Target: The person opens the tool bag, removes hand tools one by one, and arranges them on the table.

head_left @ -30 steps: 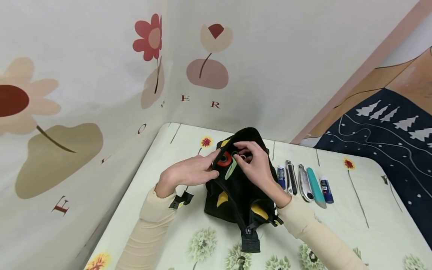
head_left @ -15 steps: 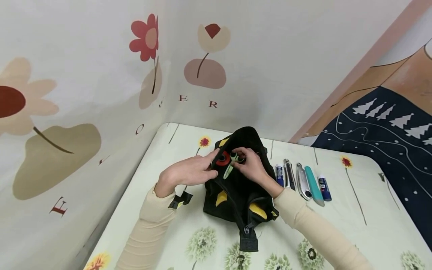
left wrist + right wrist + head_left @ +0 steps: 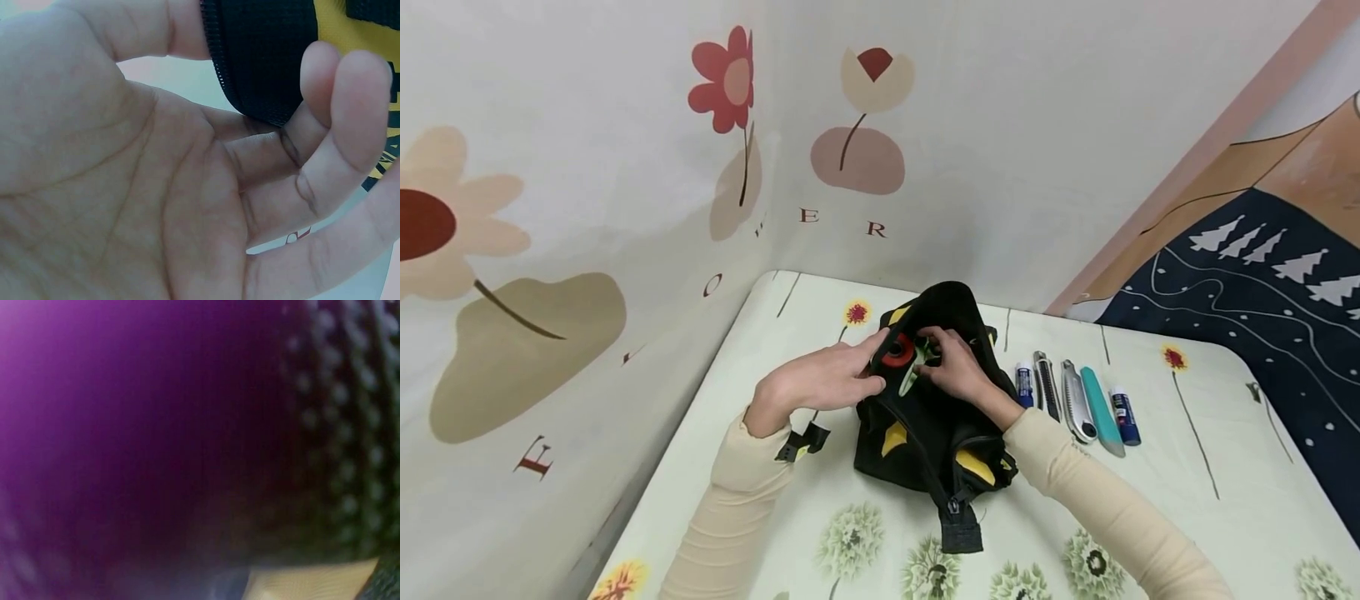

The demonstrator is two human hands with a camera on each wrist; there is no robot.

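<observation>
A black bag [image 3: 898,471] with yellow patches lies on the table, its zipped mouth spread wide. My left hand [image 3: 820,379] grips the left rim, thumb on one side and fingers on the other; the left wrist view shows the zipper-edged flap [image 3: 262,62] between them. Inside the mouth, my right hand [image 3: 958,368] pinches light-green scissors [image 3: 908,379] near their handles, blades pointing down toward the front. Fingers partly hide the handles. A red ring-shaped roll [image 3: 898,352] sits in the bag beside the scissors. The right wrist view is dark and blurred, with zipper teeth [image 3: 344,425] along its right.
Right of the bag stand in a row a glue stick [image 3: 1024,385], a dark utility knife [image 3: 1046,385], a grey utility knife [image 3: 1078,402], a teal cutter [image 3: 1102,412] and another glue stick [image 3: 1125,417]. A floral cloth covers the table [image 3: 1150,508]; fabric walls rise behind and left.
My right hand has lowered deeper into the bag with the scissors, which have shifted slightly down and left. My left hand keeps its grip on the rim.
</observation>
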